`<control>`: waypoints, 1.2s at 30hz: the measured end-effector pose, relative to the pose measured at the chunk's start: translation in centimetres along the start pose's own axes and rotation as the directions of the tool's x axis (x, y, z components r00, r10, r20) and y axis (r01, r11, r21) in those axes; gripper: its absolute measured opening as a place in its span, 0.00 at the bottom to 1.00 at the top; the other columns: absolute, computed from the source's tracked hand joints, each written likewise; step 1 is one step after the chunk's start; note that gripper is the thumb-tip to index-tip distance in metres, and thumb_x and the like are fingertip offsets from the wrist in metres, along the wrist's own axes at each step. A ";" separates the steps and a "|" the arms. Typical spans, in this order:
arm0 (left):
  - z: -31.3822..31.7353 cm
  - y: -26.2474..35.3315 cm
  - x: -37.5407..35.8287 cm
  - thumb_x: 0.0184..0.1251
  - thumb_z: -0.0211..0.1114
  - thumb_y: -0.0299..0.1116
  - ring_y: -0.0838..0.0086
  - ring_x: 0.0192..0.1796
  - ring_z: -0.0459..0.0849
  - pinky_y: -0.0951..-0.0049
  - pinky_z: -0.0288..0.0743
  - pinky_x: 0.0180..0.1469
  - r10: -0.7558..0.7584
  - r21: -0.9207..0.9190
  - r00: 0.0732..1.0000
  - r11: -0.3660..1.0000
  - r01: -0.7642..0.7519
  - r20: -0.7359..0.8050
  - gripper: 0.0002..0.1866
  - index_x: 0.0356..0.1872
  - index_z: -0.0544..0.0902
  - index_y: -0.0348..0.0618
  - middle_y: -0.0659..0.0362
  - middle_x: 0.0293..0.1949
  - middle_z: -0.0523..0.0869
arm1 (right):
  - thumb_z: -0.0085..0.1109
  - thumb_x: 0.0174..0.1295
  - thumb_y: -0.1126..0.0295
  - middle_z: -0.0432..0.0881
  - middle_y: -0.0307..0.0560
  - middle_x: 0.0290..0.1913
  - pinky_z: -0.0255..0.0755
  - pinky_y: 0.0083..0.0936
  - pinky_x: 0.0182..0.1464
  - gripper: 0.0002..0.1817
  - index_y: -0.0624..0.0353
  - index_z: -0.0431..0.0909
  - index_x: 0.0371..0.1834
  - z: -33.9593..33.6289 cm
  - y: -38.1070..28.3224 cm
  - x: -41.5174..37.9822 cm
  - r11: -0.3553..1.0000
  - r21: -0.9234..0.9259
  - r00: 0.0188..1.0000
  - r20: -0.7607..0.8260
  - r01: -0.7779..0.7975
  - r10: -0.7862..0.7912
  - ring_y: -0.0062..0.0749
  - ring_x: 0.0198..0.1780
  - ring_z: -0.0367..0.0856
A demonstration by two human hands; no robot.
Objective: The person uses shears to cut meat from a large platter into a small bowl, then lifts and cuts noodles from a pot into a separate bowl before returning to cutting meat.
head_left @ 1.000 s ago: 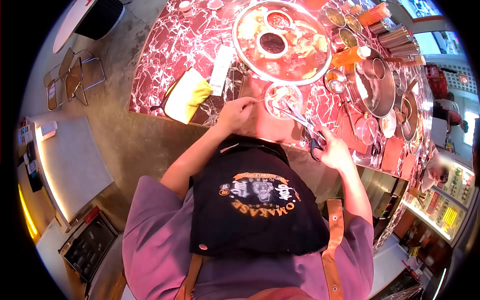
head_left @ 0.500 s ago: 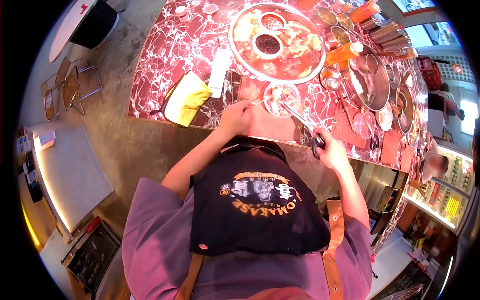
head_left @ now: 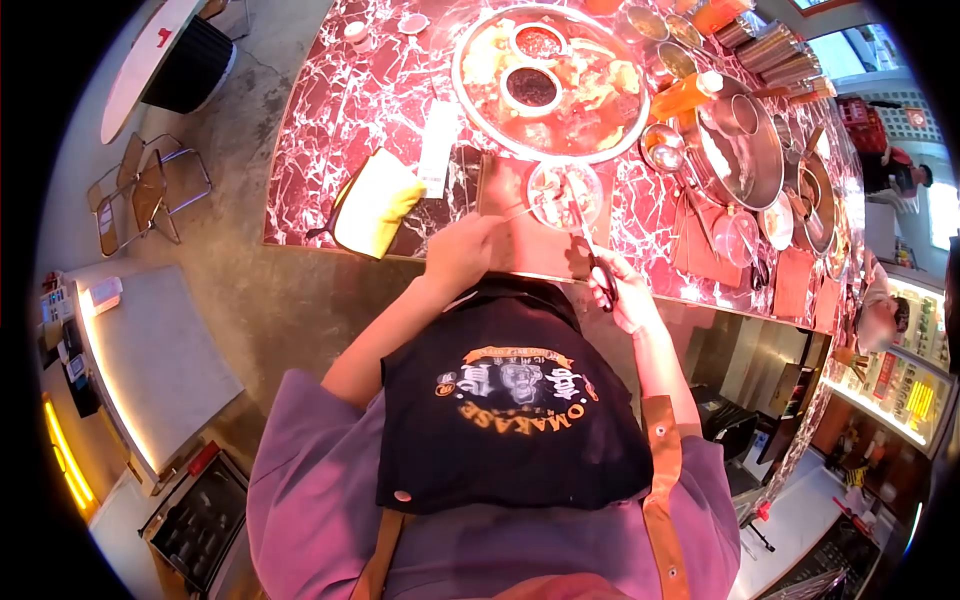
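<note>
My left hand (head_left: 462, 252) is closed around a thin stick (head_left: 515, 214), whose far end reaches the left side of a small round bowl (head_left: 598, 188). Pale and reddish pieces of food lie in the bowl. In my right hand (head_left: 627, 296) is a pair of scissors (head_left: 604, 284) with dark handles, the fingers wrapped around them. Their blades point away from me into the bowl, among the food. The bowl stands on a brown mat (head_left: 540, 253) near the counter's front edge. Glare hides the exact contact between blades and food.
Beyond the bowl stands a large round tray (head_left: 457, 100) of food with two sauce bowls in it. A yellow cloth (head_left: 375, 205) and a white slip (head_left: 437, 150) lie left. At right are a metal pot (head_left: 778, 180), a ladle (head_left: 664, 150) and an orange bottle (head_left: 690, 92).
My right hand has shifted left and slightly down, and the scissors now stand steeper over the bowl. My left hand has moved slightly left and down, still holding the stick.
</note>
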State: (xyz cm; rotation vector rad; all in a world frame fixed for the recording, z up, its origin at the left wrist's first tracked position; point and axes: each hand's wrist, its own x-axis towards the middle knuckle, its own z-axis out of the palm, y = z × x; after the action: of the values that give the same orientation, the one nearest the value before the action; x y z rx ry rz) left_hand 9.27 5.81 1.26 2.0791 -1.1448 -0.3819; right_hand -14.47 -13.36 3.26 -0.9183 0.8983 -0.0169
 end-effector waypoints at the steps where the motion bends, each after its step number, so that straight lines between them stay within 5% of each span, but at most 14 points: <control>1: -0.7 -0.2 -0.7 0.68 0.59 0.27 0.53 0.38 0.86 0.60 0.78 0.38 -0.008 0.008 1.000 1.000 0.008 0.000 0.12 0.49 0.86 0.45 0.52 0.35 0.85 | 0.58 0.71 0.73 0.78 0.32 0.31 0.63 0.11 0.26 0.23 0.53 0.73 0.69 -0.3 -0.3 0.0 1.000 0.012 0.999 -0.041 -0.005 0.006 0.13 0.25 0.71; 9: -1.5 -2.7 -3.2 0.71 0.59 0.26 0.56 0.39 0.88 0.65 0.79 0.42 -0.115 -0.158 0.989 0.982 0.100 -0.093 0.12 0.50 0.86 0.39 0.48 0.38 0.87 | 0.57 0.70 0.77 0.78 0.32 0.30 0.63 0.14 0.24 0.22 0.54 0.74 0.67 -1.7 -2.9 -3.0 0.953 -0.288 0.996 -0.048 -0.090 0.080 0.15 0.25 0.71; 11: -1.3 -2.1 -2.8 0.71 0.59 0.26 0.56 0.40 0.88 0.65 0.79 0.42 -0.116 -0.176 0.989 0.979 0.098 -0.096 0.12 0.50 0.86 0.39 0.48 0.38 0.87 | 0.54 0.70 0.79 0.78 0.32 0.31 0.65 0.15 0.28 0.21 0.51 0.76 0.65 -2.2 -3.8 -4.0 0.851 -0.524 0.993 -0.109 -0.016 -0.049 0.14 0.27 0.71; 13: -0.9 -1.7 -2.2 0.71 0.59 0.26 0.56 0.41 0.88 0.65 0.80 0.43 -0.114 -0.186 0.989 0.978 0.094 -0.097 0.12 0.50 0.86 0.39 0.48 0.39 0.87 | 0.59 0.66 0.75 0.82 0.39 0.33 0.73 0.24 0.34 0.21 0.49 0.77 0.63 -2.9 -3.7 -3.1 0.761 -0.639 0.978 -0.066 0.113 -0.200 0.24 0.32 0.80; 15: -0.2 -1.7 -1.3 0.69 0.60 0.29 0.53 0.43 0.87 0.61 0.81 0.44 -0.073 -0.190 0.988 0.981 0.046 -0.138 0.11 0.48 0.87 0.43 0.50 0.41 0.88 | 0.64 0.59 0.68 0.84 0.48 0.36 0.77 0.35 0.45 0.26 0.48 0.77 0.63 -2.2 -5.2 -2.3 0.318 -0.936 0.898 -0.001 0.154 -0.440 0.40 0.40 0.86; 16: -0.2 -1.5 -0.9 0.69 0.60 0.29 0.53 0.43 0.87 0.61 0.81 0.44 -0.071 -0.187 0.988 0.981 0.045 -0.138 0.11 0.48 0.87 0.43 0.50 0.41 0.88 | 0.67 0.52 0.64 0.85 0.55 0.40 0.78 0.44 0.50 0.30 0.49 0.77 0.63 1.7 -9.2 -2.6 0.071 -0.997 0.930 -0.039 -0.014 -0.366 0.51 0.46 0.87; 19: -0.4 -1.3 0.3 0.70 0.60 0.29 0.53 0.43 0.88 0.61 0.81 0.45 -0.081 -0.166 0.986 0.985 0.056 -0.147 0.11 0.48 0.86 0.42 0.49 0.42 0.88 | 0.65 0.52 0.68 0.85 0.57 0.41 0.81 0.45 0.46 0.28 0.51 0.78 0.60 3.2 -12.7 -2.0 -0.336 -0.941 0.892 0.186 0.040 -0.413 0.51 0.44 0.88; 22: -0.1 -1.7 0.4 0.70 0.60 0.29 0.53 0.44 0.88 0.61 0.81 0.45 -0.139 -0.196 0.980 0.974 0.110 -0.140 0.11 0.48 0.87 0.42 0.49 0.42 0.88 | 0.58 0.54 0.73 0.85 0.58 0.37 0.82 0.43 0.40 0.16 0.55 0.81 0.48 4.0 -15.2 0.7 -0.597 -0.797 0.871 0.357 0.095 -0.337 0.50 0.38 0.88; 30: 0.4 -3.2 -2.0 0.72 0.60 0.28 0.61 0.41 0.89 0.67 0.80 0.44 -0.221 -0.267 0.964 0.947 0.176 -0.150 0.12 0.50 0.86 0.38 0.47 0.41 0.89 | 0.57 0.59 0.69 0.90 0.53 0.39 0.83 0.40 0.44 0.11 0.55 0.86 0.41 6.9 -18.7 4.0 -0.770 -0.622 0.962 0.270 0.141 -0.042 0.45 0.43 0.90; 34: 0.4 -3.4 -3.2 0.71 0.58 0.30 0.53 0.44 0.87 0.62 0.80 0.45 -0.282 -0.298 0.951 0.925 0.235 -0.127 0.12 0.49 0.86 0.42 0.49 0.42 0.88 | 0.58 0.58 0.70 0.90 0.54 0.43 0.83 0.39 0.46 0.12 0.56 0.87 0.43 8.9 -18.9 5.7 -0.797 -0.591 0.984 0.178 0.128 0.027 0.44 0.46 0.90; 36: 0.2 -3.4 -3.6 0.72 0.60 0.27 0.63 0.37 0.87 0.69 0.79 0.41 -0.218 -0.291 0.959 0.943 0.159 -0.183 0.12 0.51 0.86 0.37 0.49 0.36 0.88 | 0.58 0.58 0.71 0.89 0.54 0.42 0.83 0.43 0.47 0.13 0.55 0.86 0.45 7.8 -18.6 6.7 -0.773 -0.619 0.979 0.201 0.142 0.019 0.48 0.45 0.90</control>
State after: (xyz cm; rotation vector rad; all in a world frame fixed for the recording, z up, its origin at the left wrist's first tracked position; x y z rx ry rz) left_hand 9.23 9.83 -1.59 1.9348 -0.7231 -0.3753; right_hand 1.59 -22.36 13.90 -3.1677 0.2508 1.1365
